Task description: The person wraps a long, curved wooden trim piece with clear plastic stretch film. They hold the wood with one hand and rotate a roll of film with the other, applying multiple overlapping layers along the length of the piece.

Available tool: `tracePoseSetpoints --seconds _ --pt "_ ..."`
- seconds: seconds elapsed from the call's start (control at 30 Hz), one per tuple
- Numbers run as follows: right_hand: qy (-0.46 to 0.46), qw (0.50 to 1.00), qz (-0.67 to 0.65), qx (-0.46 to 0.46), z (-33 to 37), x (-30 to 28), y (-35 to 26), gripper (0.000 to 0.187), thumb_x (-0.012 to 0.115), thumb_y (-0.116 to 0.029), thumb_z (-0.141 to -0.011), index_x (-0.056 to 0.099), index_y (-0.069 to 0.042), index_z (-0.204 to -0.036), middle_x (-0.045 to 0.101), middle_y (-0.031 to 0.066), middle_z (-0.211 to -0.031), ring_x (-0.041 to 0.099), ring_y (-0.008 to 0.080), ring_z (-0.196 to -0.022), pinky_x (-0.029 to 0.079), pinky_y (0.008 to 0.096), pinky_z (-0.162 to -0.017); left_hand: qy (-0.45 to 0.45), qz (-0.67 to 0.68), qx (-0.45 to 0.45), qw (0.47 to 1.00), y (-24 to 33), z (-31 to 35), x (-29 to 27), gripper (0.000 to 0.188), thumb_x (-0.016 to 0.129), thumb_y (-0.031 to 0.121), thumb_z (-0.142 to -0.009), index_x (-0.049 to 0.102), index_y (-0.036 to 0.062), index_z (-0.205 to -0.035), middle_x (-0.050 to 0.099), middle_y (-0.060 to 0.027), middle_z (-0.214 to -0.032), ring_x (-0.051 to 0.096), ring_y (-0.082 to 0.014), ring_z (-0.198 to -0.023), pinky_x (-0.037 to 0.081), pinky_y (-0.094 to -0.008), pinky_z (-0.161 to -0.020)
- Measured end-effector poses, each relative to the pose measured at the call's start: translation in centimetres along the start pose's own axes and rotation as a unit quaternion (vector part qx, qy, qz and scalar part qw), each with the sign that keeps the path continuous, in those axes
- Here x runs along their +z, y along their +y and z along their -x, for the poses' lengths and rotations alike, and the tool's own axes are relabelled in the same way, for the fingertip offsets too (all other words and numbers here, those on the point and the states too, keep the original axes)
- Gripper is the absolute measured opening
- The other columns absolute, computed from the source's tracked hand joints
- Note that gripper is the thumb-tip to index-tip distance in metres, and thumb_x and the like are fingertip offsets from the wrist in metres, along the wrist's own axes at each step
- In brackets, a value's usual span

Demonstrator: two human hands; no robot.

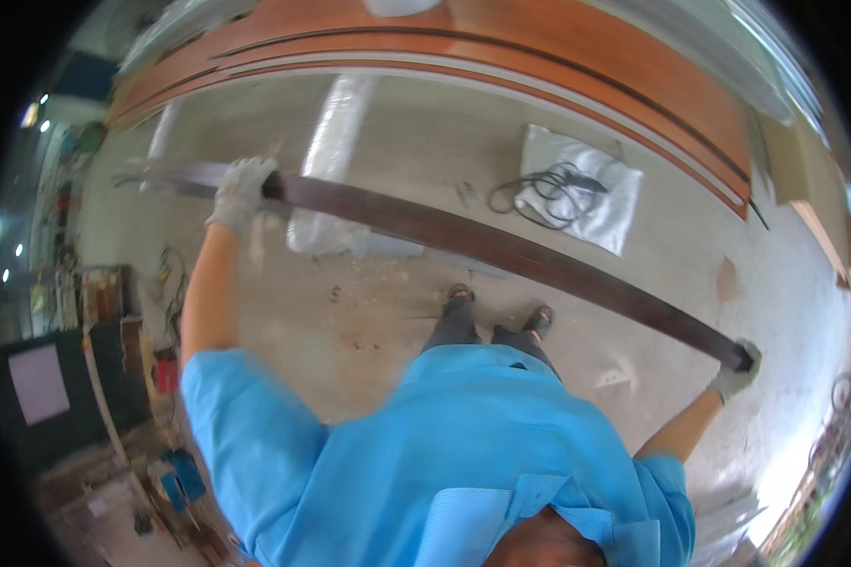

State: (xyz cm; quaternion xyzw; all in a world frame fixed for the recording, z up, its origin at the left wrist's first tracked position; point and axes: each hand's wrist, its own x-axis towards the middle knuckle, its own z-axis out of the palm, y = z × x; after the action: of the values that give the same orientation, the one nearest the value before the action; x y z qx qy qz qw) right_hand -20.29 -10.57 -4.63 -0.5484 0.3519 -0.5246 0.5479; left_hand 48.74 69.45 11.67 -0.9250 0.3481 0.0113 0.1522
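Above concrete floor (388, 312), gloved hands grip dark plank (501, 250)

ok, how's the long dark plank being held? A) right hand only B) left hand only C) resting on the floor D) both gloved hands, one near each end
D: the left hand grips the long dark plank toward one end and the right hand grips its other end, above the concrete floor.
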Motion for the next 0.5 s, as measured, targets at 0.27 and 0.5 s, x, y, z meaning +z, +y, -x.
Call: tracePoseSetpoints --seconds 0.27,0.5 --pt "0.014 0.993 -0.105 0.046 6.6 3.4 1.8 0.028 0.053 -0.024 -0.094 0.071 -0.005 -0.087 0.070 0.0102 -0.091 0.067 0.0257 -0.091 0.055 0.0421 -0.089 0.024 -0.042 -0.083 0.995 -2.9 1.7 1.0 0.025 0.064 0.007 -0.089 0.067 0.0173 -0.111 0.070 -0.0071 -0.115 0.065 -0.0311 -0.117 0.052 -0.0435 -0.101" --pt "0.036 0.990 -0.087 0.102 10.5 7.1 1.8 0.018 0.059 -0.022 -0.088 0.071 -0.009 -0.087 0.070 0.0076 -0.092 0.066 0.0236 -0.090 0.054 0.0405 -0.086 0.093 0.025 -0.073 0.993 -7.0 1.6 1.3 0.021 0.061 0.015 -0.092 0.073 0.0168 -0.109 0.072 -0.0122 -0.109 0.067 -0.0329 -0.111 0.053 -0.0443 -0.096"
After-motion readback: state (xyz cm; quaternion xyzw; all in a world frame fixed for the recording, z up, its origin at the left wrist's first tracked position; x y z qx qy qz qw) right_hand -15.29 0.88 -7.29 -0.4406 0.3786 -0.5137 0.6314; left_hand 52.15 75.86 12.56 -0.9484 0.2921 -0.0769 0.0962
